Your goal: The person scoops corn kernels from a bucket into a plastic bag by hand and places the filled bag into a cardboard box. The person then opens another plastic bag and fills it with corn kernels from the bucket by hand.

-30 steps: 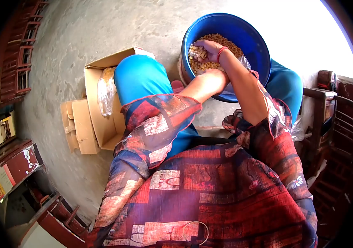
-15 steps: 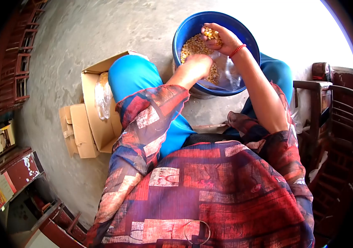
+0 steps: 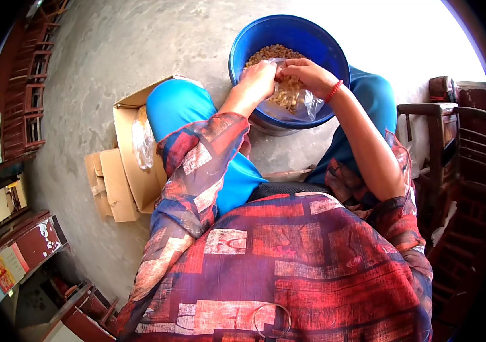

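Observation:
A clear plastic bag hangs inside the blue bucket, over yellow corn kernels. My left hand is closed on the bag's upper edge. Close beside it, my right hand, with a red bracelet at the wrist, has its fingers curled on the bag's edge too. Their fingertips nearly meet, and the bag partly hides them. Blurred kernels show in or through the bag below my hands.
The bucket stands on the concrete floor between my knees. On the left lies an open cardboard box holding a plastic-wrapped item. A dark wooden chair is at the right; more wooden furniture lines the left.
My right hand, palm up with corn kernels before, has turned over and lowered to the bag; the handful no longer shows in it. My left hand has shifted slightly up and left with the bag.

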Available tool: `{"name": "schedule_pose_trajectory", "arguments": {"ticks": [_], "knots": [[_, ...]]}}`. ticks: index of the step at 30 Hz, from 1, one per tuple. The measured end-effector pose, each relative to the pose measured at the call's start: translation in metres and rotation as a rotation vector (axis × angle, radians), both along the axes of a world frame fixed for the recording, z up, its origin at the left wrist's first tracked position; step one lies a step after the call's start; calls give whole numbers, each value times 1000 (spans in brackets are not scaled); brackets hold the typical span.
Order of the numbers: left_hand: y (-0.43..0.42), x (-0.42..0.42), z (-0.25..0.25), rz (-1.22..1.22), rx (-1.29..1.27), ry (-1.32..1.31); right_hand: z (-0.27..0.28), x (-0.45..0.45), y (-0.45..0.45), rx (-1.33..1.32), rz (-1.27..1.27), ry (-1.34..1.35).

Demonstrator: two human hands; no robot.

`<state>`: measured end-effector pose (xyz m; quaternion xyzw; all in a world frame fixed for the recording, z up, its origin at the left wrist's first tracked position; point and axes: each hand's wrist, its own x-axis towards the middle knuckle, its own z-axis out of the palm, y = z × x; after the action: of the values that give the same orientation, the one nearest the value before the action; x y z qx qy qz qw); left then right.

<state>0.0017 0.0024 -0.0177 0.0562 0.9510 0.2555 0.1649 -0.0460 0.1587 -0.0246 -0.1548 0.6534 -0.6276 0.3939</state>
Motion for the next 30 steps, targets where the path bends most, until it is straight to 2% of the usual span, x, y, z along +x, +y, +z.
{"name": "schedule_pose_trajectory", "arguments": {"ticks": [2,4,6,8,12,14,18,21,23,24,26,27,30], "knots": [[0,-1,-3,-10,12,53,8,6,0,86,15,-37],[2,-1,-9,-12,14,74,27,12,-2,330,53,14],[3,-2,-10,-16,17,98,16,9,-1,306,75,31],[6,-1,-7,-51,12,40,4,6,0,300,125,324],[6,-3,-13,-80,-15,39,-25,-1,2,267,129,466],[5,-3,-15,-98,-16,41,-23,-2,2,400,161,561],[7,-2,-12,-109,-40,20,-25,-1,3,468,188,625],[11,0,-2,-146,-96,-94,-18,2,6,596,205,713],[14,2,3,-154,-124,-229,-16,1,7,682,322,751],[15,2,1,-153,-124,-230,-9,3,5,682,324,751],[15,4,-4,-178,-146,-257,6,4,5,649,309,430],[14,6,-6,-161,-161,-269,13,3,6,649,311,429],[13,9,-10,-210,-96,-287,21,0,5,444,124,195]]}}
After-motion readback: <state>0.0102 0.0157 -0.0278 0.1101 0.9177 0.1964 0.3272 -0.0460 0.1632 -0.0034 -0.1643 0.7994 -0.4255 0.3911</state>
